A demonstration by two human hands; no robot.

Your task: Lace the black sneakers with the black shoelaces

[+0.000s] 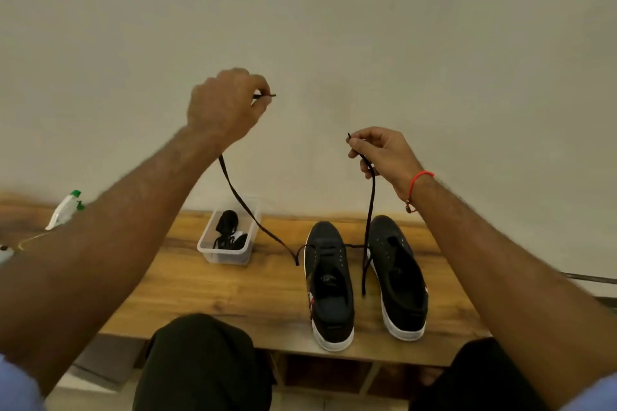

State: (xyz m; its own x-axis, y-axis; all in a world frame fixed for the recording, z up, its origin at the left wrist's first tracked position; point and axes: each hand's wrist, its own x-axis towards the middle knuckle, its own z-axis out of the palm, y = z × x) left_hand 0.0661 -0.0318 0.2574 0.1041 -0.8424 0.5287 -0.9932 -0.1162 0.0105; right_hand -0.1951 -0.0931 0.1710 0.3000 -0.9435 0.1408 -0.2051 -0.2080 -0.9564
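Two black sneakers with white soles stand side by side on the wooden table, toes toward the wall: the left sneaker and the right sneaker. A black shoelace runs through the front eyelets of the left sneaker, and both of its ends are lifted. High above the table, my left hand pinches one end near its tip. My right hand pinches the other end, which hangs down between the two shoes. The right sneaker shows bare eyelets.
A clear plastic box holding another bundled black lace sits left of the shoes. A white spray bottle with a green cap lies at the far left. The wooden table stands against a plain wall; my knees are below its front edge.
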